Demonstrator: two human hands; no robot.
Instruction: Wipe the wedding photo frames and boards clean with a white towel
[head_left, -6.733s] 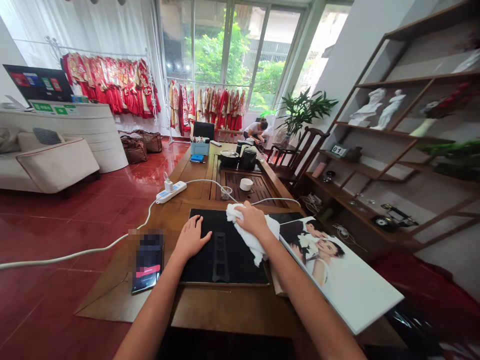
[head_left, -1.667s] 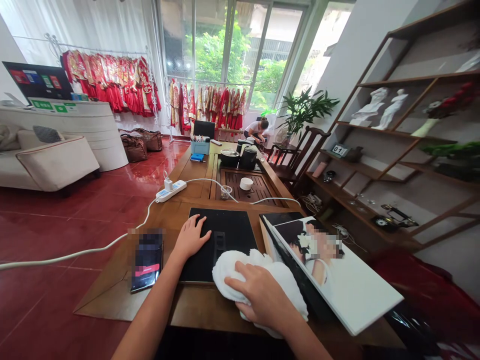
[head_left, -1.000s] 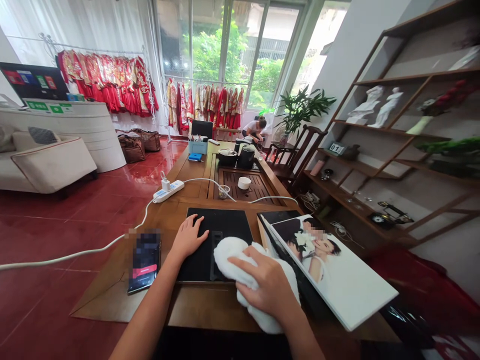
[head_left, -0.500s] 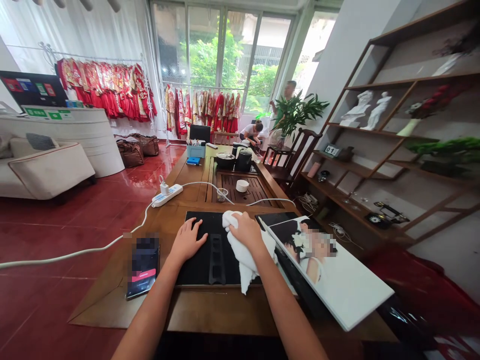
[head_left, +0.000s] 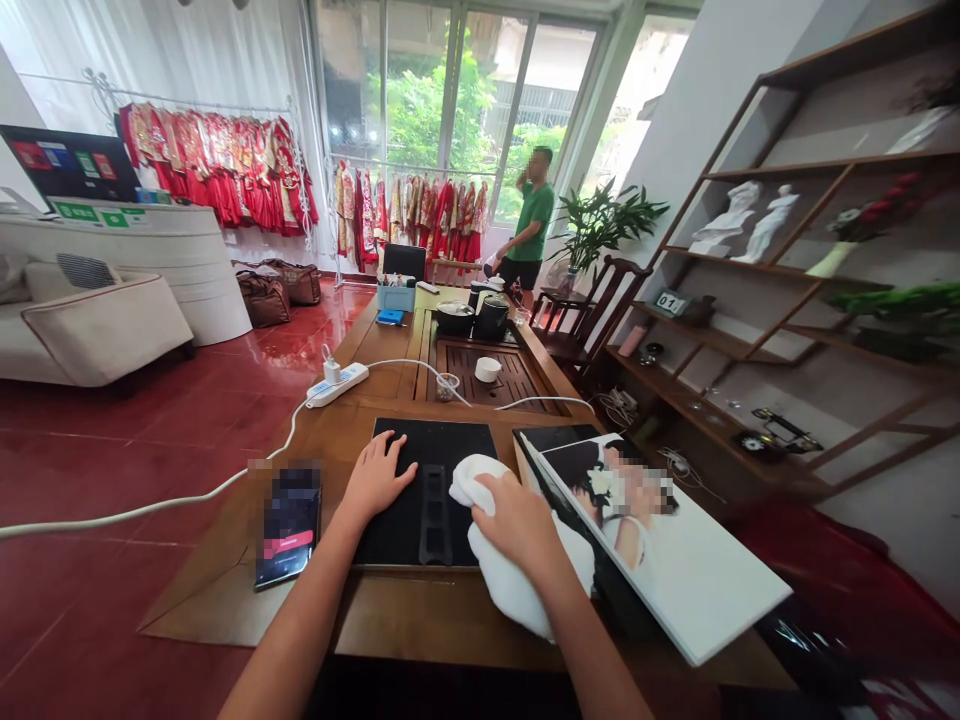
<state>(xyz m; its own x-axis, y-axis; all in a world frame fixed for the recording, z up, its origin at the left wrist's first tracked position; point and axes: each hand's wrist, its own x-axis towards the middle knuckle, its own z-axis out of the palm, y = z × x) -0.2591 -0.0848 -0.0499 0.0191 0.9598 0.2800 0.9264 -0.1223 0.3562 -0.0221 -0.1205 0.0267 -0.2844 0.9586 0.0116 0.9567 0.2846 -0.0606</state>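
Note:
A black flat panel with a raised central strip lies on the wooden table in front of me. My left hand rests flat on its left part, fingers apart. A white cloth is bunched under my right hand, which presses it on the panel's right edge. Right beside that hand, a large white photo print of a couple lies tilted across the table's right side.
A phone lies left of the panel. A white power strip and its cables cross the table. Farther back are a tea tray, cup and kettles. A person in green stands by the window. Shelves line the right wall.
My right hand has drawn the cloth back toward me along the panel's right part since half a second ago. A person in green has stepped into view by the window.

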